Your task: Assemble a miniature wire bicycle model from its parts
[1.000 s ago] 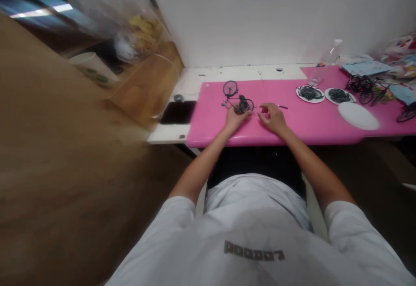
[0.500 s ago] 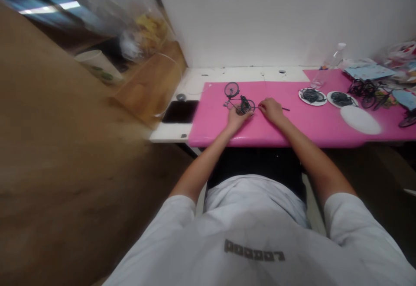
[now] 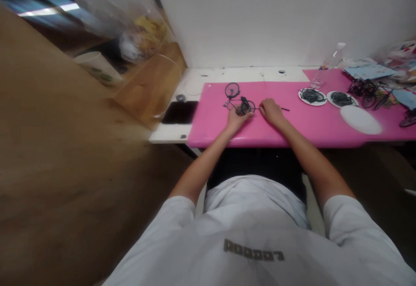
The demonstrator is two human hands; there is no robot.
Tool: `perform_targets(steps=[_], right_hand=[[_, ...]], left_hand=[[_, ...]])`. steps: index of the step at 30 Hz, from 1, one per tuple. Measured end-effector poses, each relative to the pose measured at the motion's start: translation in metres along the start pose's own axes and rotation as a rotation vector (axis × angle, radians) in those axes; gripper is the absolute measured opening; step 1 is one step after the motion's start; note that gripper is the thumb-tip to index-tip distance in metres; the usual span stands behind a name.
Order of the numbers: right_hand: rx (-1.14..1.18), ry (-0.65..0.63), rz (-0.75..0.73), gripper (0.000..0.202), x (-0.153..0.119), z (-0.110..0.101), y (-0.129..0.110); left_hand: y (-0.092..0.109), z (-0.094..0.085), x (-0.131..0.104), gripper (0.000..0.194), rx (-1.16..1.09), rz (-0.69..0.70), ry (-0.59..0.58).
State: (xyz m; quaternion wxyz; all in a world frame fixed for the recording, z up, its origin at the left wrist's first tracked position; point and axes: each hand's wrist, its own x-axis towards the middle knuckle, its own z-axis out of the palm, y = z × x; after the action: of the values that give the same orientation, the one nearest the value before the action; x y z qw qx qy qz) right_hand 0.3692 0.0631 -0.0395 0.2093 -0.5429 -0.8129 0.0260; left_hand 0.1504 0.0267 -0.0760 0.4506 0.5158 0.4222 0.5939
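Observation:
A small black model bicycle (image 3: 244, 101) lies on the pink mat with one spoked wheel (image 3: 232, 89) pointing to the back. My left hand (image 3: 236, 117) is closed around its near end, thumb and fingers at the rear wheel. To the right, my right hand (image 3: 271, 108) pinches a thin screwdriver (image 3: 285, 109). The dark end of this tool sticks out right of the hand, and its narrow tip reaches left to the wheel. Whether the tip sits in a screw is too small to tell.
White plates of black parts (image 3: 312, 96) stand to the right, near a blank white plate (image 3: 360, 120) and a clear bottle (image 3: 326, 67). More model bicycles (image 3: 367, 93) and packets pile up at far right. A black phone-like slab (image 3: 180, 112) lies left of the pink mat (image 3: 214, 132).
Both hands stay at the bicycle in nearly the same pose. Only a very slight shift of the right hand and the view shows.

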Motion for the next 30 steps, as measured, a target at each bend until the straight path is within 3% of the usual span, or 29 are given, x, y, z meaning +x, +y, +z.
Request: perform_targets(steps=[6,12,18,25,30], right_hand=[[0.28,0.27,-0.047,0.015,-0.029,-0.002,0.004],[0.364,0.341,-0.199,0.016,-0.039,-0.002,-0.022],[0.357,0.333,-0.227,0.014,-0.039,0.008,-0.035],[0.28,0.22,-0.143,0.02,-0.046,-0.002,-0.041],[0.283,0.214,-0.134,0.023,-0.046,-0.003,-0.042]], left_hand=[[0.004,-0.001,-0.004,0.052,-0.005,-0.011,-0.003],[0.008,-0.002,-0.007,0.053,0.003,-0.004,-0.035],[0.012,-0.002,-0.009,0.048,0.033,0.023,-0.118],[0.014,0.002,-0.01,0.054,-0.003,-0.023,-0.106],[0.015,0.003,-0.01,0.054,-0.014,-0.039,-0.11]])
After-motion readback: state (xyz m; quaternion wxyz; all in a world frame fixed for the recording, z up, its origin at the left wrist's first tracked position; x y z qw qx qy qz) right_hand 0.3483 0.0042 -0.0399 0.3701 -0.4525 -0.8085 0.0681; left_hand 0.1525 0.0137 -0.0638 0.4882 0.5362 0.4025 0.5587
